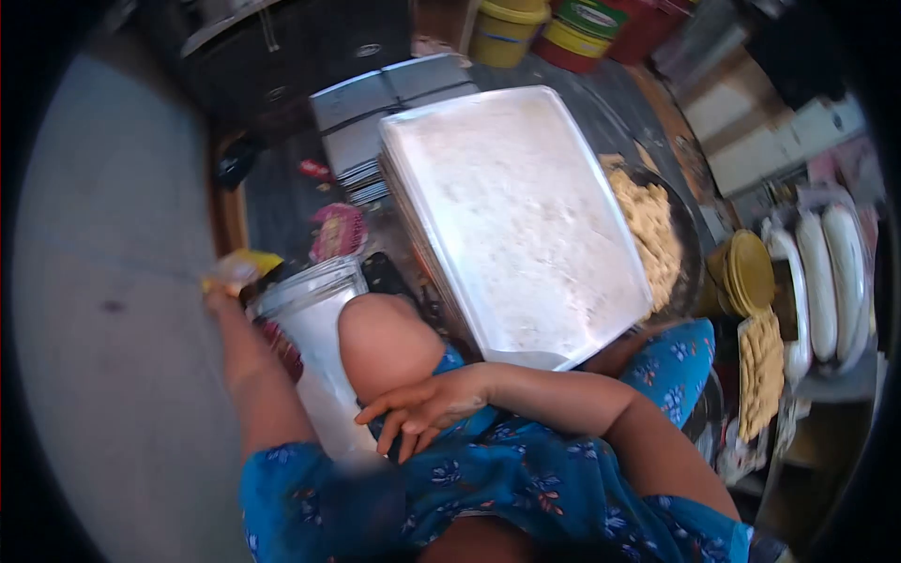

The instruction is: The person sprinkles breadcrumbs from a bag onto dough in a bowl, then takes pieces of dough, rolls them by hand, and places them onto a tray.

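Observation:
My left arm is stretched out to the left, and my left hand (221, 289) is at a yellow packet (253, 263), its fingers apparently closed on the packet's edge; blur hides the detail. My right hand (418, 405) rests over my lap beside my bare knee, with fingers spread and nothing in them. Beside that knee lie flat silvery sheets or bags (314, 291). A stack of large metal baking trays (526, 220) stands in front of me, its top tray bearing a thin whitish film.
A wide dark pan (693, 253) of yellowish dough (648, 235) sits right of the trays. More dough pieces (760, 375) lie farther right, near a yellow tub (746, 272) and long white wrapped rolls (831, 281). Buckets (507, 33) and silvery boxes (357, 103) stand behind; a wall (113, 281) is left.

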The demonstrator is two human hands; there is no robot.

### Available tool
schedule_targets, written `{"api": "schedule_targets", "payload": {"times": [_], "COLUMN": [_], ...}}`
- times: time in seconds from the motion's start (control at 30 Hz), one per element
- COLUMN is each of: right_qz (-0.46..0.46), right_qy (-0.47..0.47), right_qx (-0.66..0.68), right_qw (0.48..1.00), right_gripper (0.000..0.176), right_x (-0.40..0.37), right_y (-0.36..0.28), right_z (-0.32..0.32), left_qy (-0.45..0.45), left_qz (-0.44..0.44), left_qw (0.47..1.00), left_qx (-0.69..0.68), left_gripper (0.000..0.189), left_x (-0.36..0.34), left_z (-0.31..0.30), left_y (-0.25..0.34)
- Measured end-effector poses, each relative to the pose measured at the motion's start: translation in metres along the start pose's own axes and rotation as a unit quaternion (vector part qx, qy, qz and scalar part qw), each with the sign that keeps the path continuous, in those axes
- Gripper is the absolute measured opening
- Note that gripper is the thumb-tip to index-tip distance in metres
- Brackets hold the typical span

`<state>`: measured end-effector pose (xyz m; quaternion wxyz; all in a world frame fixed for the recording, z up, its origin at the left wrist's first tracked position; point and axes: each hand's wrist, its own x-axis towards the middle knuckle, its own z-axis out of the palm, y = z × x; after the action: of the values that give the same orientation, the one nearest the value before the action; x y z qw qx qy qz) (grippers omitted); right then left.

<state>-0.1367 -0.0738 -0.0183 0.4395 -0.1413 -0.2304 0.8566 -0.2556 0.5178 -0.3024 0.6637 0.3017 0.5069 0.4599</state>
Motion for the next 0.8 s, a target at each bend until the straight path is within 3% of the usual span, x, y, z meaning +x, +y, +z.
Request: {"api": "schedule_targets", "payload": {"times": [0.13, 0.3, 0.37, 0.4, 0.47, 0.57, 0.6, 0.63, 0.67, 0.8], "right_qz": [-0.013, -0.047, -0.054, -0.065, -0.087, -0.144, -0.177, -0.226, -0.214, -0.255], "right_qy": [-0.031, -0.028, 0.0, 0.026, 0.081, 0.138, 0.161, 0.177, 0.221, 0.451], "right_qx": [0.027, -0.008, -0.024, -0.063, -0.142, -0.351, -0.318, -0.333, -0.331, -0.381], "right_qw": [0.999, 0.998, 0.998, 0.996, 0.983, 0.915, 0.917, 0.898, 0.892, 0.766], "right_gripper": [0.073, 0.078, 0.08, 0.079, 0.077, 0.071, 0.067, 0.063, 0.067, 0.059], "right_x": [-0.006, -0.012, -0.019, -0.023, -0.037, -0.091, -0.116, -0.145, -0.183, -0.327], "right_y": [0.0, 0.008, 0.011, 0.014, 0.019, 0.009, 0.006, 0.004, -0.005, -0.014], "right_z": [-0.005, -0.005, 0.003, 0.008, 0.018, 0.03, 0.036, 0.039, 0.053, 0.067], "left_qy": [0.088, -0.028, -0.098, -0.135, -0.2, -0.384, -0.428, -0.484, -0.537, -0.706], "left_qz": [-0.087, -0.011, 0.035, 0.038, 0.132, 0.214, 0.236, 0.246, 0.255, 0.335], "left_qw": [0.984, 0.999, 0.993, 0.988, 0.966, 0.885, 0.851, 0.807, 0.759, 0.536], "left_qx": [0.126, 0.03, 0.054, 0.065, 0.099, 0.151, 0.193, 0.23, 0.265, 0.32], "left_gripper": [0.056, 0.068, 0.068, 0.067, 0.062, 0.046, 0.042, 0.041, 0.04, 0.034], "left_x": [-0.047, -0.059, -0.117, -0.166, -0.301, -0.437, -0.477, -0.506, -0.533, -0.661], "left_z": [-0.028, -0.001, 0.055, 0.086, 0.158, 0.231, 0.25, 0.268, 0.285, 0.338], "left_y": [0.002, 0.021, 0.055, 0.077, 0.112, 0.133, 0.134, 0.13, 0.124, 0.07]}}
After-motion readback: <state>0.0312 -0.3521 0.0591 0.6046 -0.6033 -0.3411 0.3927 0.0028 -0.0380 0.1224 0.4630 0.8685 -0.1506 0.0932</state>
